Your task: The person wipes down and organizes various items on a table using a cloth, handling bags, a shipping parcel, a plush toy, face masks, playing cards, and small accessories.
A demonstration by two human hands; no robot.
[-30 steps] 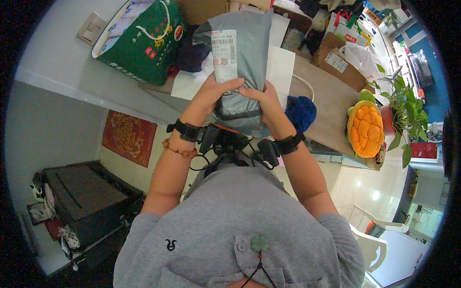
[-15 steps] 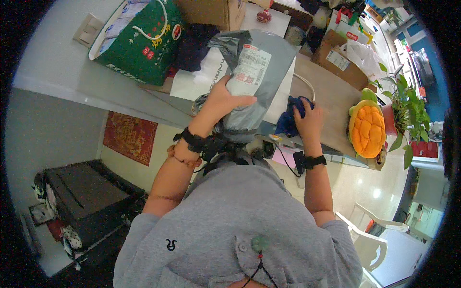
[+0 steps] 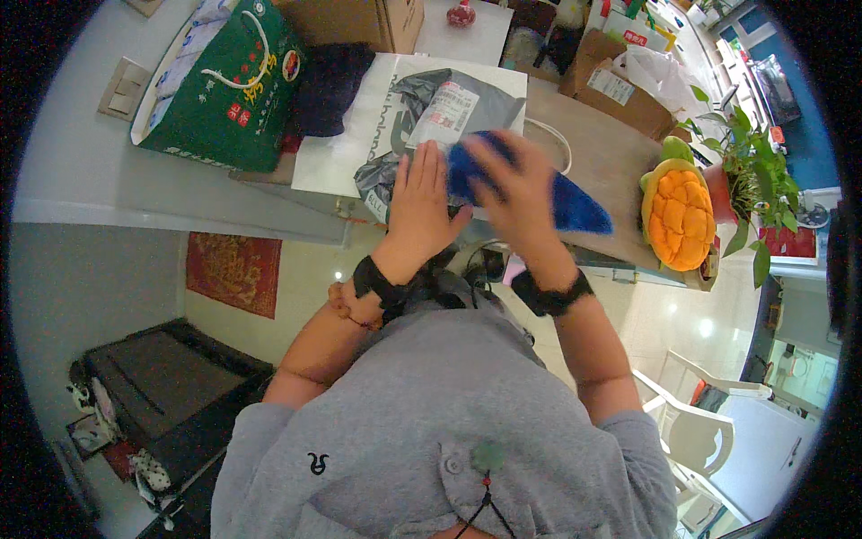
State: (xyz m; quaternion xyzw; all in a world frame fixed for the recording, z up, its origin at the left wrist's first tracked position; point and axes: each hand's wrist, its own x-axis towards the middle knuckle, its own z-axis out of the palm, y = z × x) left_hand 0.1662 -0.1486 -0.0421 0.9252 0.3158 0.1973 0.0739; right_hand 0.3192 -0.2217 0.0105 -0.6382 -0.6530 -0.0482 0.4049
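A grey plastic mailer bag [image 3: 489, 103] with a white label lies on a flat white printed box [image 3: 337, 162]. My left hand [image 3: 417, 202] rests flat on the mailer's near part, fingers straight and close together, thumb out to the right. Over the mailer's right side, my right hand [image 3: 525, 189] holds a dark blue cloth [image 3: 582, 208]. Its fingers are smeared by motion. One end of the cloth trails to the right onto the wooden top, and the other end covers part of the mailer.
Left of the box stand a green gift bag [image 3: 256, 126] and a dark folded cloth [image 3: 332, 90]. A cardboard box [image 3: 355, 22] is behind. To the right are an orange cushion-like object [image 3: 680, 216], a potted plant [image 3: 759, 180] and an open carton [image 3: 611, 85].
My right hand has carried the blue cloth leftward onto the mailer, and the cloth has spread out. The mailer now lies flatter. My left hand has shifted to its near part.
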